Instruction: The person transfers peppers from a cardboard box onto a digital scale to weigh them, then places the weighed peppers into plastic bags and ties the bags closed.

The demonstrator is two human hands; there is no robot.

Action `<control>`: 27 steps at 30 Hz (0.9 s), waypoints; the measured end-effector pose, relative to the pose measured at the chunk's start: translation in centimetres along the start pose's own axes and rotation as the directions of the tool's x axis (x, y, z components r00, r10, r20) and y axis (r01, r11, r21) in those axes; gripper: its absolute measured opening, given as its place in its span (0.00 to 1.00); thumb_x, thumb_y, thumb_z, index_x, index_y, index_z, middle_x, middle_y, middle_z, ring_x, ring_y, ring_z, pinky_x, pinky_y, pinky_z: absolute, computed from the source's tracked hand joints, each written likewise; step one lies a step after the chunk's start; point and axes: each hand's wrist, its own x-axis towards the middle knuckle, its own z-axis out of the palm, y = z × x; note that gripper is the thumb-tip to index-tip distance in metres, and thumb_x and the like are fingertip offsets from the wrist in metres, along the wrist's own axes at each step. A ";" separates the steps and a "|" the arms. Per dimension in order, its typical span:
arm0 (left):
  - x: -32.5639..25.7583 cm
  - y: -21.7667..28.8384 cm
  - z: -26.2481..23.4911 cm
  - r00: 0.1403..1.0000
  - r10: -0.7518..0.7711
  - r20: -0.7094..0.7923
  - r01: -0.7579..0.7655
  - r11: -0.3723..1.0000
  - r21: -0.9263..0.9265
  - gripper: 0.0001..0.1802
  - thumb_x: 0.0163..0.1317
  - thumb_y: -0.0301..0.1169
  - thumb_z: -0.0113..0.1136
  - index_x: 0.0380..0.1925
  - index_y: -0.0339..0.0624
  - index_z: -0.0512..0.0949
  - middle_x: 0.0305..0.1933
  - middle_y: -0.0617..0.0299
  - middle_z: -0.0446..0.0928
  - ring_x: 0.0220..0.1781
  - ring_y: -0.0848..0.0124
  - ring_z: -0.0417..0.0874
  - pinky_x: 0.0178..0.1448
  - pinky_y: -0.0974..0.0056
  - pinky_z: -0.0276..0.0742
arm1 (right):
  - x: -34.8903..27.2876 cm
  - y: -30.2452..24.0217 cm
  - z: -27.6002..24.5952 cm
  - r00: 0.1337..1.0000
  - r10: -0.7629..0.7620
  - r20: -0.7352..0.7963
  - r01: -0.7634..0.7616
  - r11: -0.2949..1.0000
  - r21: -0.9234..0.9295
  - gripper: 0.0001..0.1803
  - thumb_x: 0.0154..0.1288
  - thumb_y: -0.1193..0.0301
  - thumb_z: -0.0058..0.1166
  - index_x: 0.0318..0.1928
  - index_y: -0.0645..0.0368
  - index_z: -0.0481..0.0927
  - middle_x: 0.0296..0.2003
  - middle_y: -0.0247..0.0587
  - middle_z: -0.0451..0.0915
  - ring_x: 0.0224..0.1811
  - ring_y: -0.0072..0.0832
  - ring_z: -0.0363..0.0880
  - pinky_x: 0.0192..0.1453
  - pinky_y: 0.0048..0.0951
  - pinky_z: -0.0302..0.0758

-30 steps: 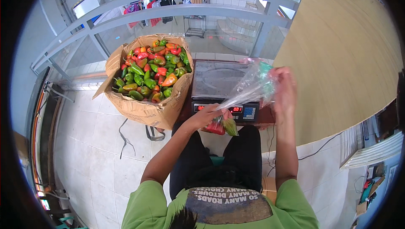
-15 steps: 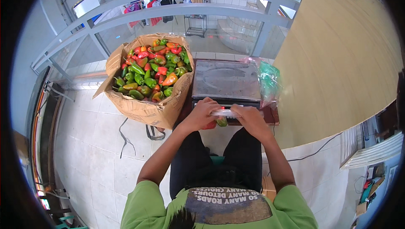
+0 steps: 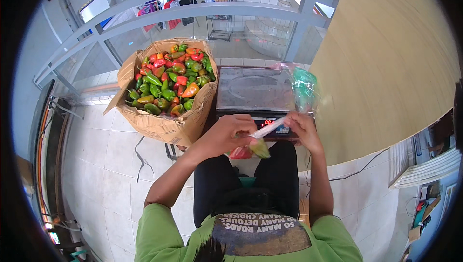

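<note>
A small clear plastic bag (image 3: 259, 149) with red and green peppers in it hangs over my lap. My left hand (image 3: 229, 134) is closed on the bag's gathered neck, just above the peppers. The twisted top of the bag stretches up and right to my right hand (image 3: 305, 129), whose fingers pinch its end. Beyond my hands lies a digital scale (image 3: 255, 90) with a bare metal platform and a lit red display, partly hidden by my left hand. To the left stands a brown cardboard box (image 3: 161, 129) full of red, green and orange peppers.
Green and pink plastic bags (image 3: 305, 88) lie at the scale's right side. A large curved wooden panel (image 3: 386, 69) takes up the right. A grey metal railing (image 3: 202, 11) runs behind the box and scale. Dark straps (image 3: 140, 160) lie on the tiled floor.
My hands have drawn apart, the right one moving right and up, stretching the bag's top between them. The bag of peppers now shows more fully, slightly lower.
</note>
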 end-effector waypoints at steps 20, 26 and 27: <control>2.5 -5.4 5.9 0.668 -0.220 -0.711 0.151 0.976 -0.160 0.05 0.51 0.22 0.60 0.26 0.34 0.73 0.25 0.65 0.71 0.26 0.79 0.71 0.32 0.75 0.66 | -2.8 -0.8 9.3 0.940 0.314 0.136 -0.335 0.767 0.548 0.11 0.66 0.64 0.42 0.32 0.58 0.72 0.19 0.26 0.63 0.21 0.14 0.62 0.27 0.18 0.60; 1.8 -2.2 3.9 0.871 -0.109 -0.479 0.107 0.994 -0.031 0.08 0.45 0.23 0.61 0.24 0.35 0.71 0.26 0.57 0.71 0.29 0.62 0.75 0.34 0.65 0.70 | 0.0 -1.0 3.8 0.925 -0.202 -0.322 0.138 0.968 -0.211 0.06 0.60 0.72 0.45 0.33 0.62 0.73 0.28 0.40 0.72 0.31 0.33 0.72 0.35 0.30 0.67; 1.9 -1.5 3.6 0.871 -0.109 -0.479 0.106 0.994 -0.033 0.08 0.45 0.23 0.61 0.24 0.35 0.71 0.26 0.57 0.71 0.29 0.62 0.75 0.34 0.65 0.70 | 0.3 -1.3 3.1 0.925 -0.200 -0.324 0.122 0.962 -0.244 0.06 0.60 0.73 0.45 0.33 0.63 0.73 0.30 0.43 0.73 0.33 0.37 0.73 0.38 0.32 0.68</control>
